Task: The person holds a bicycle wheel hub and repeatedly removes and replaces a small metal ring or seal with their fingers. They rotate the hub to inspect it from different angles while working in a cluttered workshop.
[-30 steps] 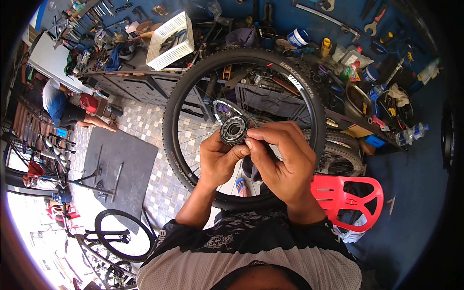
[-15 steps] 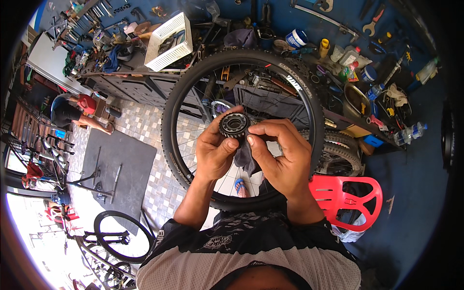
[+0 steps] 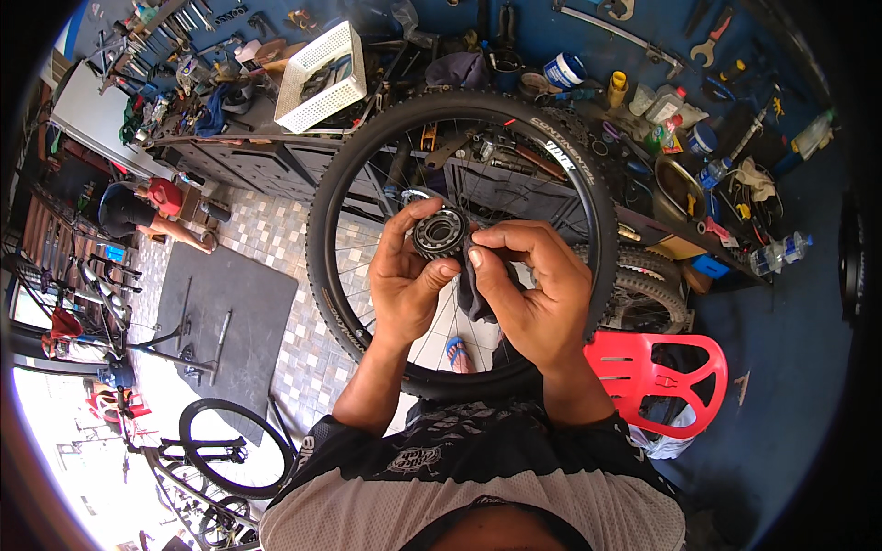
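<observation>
Left hand (image 3: pixel 404 286) holds round black metal part (image 3: pixel 439 233); right hand (image 3: pixel 540 286) pinches dark grey cloth (image 3: pixel 477 301) beside it, likely wiping; next needs steady grip.

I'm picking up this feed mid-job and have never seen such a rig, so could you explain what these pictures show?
There is no machine here, just a person's bare hands. The view comes from a wide fisheye camera on the person's head, looking down, so straight edges bend near the rim. Picture left is their left.

The left hand holds a ring-shaped metal bicycle part. The right hand pinches a dark cloth close beside it. Behind them stands a bicycle wheel.

The cluttered workbench bears a white perforated basket, a white-and-blue tub and a yellow bottle. A red plastic chair is at the right.
</observation>
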Tool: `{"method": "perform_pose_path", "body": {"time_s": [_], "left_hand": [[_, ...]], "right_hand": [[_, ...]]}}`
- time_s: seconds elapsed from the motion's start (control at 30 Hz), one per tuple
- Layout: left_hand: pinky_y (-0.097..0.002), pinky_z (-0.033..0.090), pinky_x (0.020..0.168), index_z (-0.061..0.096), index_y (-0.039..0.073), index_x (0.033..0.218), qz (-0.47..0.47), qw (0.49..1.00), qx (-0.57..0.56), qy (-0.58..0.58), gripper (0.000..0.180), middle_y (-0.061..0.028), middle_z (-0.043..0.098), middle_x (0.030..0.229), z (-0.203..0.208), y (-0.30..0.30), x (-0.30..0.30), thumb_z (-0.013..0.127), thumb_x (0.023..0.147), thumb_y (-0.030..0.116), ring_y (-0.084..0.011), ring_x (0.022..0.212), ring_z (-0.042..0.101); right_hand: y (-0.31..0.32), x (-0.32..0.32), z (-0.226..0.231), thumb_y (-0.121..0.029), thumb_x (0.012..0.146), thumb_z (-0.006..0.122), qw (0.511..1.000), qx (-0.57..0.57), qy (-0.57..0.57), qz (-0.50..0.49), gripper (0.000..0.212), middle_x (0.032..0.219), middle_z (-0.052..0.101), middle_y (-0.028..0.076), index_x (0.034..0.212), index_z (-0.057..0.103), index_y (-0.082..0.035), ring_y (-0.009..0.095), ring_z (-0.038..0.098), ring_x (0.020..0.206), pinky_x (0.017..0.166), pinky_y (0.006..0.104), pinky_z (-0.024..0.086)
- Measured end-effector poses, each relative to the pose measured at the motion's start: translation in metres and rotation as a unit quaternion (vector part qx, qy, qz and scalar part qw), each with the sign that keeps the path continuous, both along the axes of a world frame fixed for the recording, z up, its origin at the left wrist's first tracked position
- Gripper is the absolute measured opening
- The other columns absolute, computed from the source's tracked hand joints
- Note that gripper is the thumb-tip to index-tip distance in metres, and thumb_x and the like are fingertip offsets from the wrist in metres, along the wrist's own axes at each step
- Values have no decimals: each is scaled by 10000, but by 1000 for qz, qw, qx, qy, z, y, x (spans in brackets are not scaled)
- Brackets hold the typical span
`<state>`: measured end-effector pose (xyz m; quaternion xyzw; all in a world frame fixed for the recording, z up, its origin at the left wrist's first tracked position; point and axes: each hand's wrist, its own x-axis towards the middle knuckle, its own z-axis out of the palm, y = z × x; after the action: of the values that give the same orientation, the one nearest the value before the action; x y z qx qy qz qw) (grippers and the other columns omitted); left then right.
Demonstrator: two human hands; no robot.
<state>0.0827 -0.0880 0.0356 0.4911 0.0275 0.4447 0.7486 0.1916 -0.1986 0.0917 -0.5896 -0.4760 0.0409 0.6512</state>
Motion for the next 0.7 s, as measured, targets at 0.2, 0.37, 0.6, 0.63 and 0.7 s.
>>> {"method": "perform_pose_path", "body": {"time_s": [0.2,0.37,0.6,0.63,0.7], "left_hand": [[-296,537,986,442,-33,1478,36,998,37,33,655,-125,693,1230,4,-5,-2,777,917,6,-178,1137,672],[-276,545,951,445,-36,1480,63,995,52,62,639,-113,716,1179,-1,-10,-1,768,930,11,-158,1088,685],[-303,545,987,442,-40,1477,59,997,39,38,646,-135,716,1197,3,-10,1,773,926,18,-183,1127,687],[-309,545,995,443,-41,1476,47,998,32,29,647,-139,715,1202,4,-9,2,775,924,20,-189,1131,688],[-320,544,1007,444,-42,1472,37,999,25,8,651,-145,712,1209,4,-7,4,782,920,29,-197,1133,690]], "right_hand": [[3,1,1,82,848,764,990,29,-132,-37,195,965,723,131,1019,707,7,214,712,846,739,307,566],[1,-1,-1,85,844,759,992,28,-114,-46,197,947,720,133,1015,705,4,229,704,837,733,319,563],[-3,-2,-10,83,877,740,997,-12,-72,-24,170,991,706,131,1031,689,30,151,695,854,695,274,575],[-3,-2,-11,81,885,735,999,-1,-41,-13,166,1005,702,136,1038,685,36,147,694,862,698,271,580],[-2,-2,-11,76,902,725,1000,23,20,8,159,1034,694,147,1051,676,48,138,691,879,706,266,589]]}}
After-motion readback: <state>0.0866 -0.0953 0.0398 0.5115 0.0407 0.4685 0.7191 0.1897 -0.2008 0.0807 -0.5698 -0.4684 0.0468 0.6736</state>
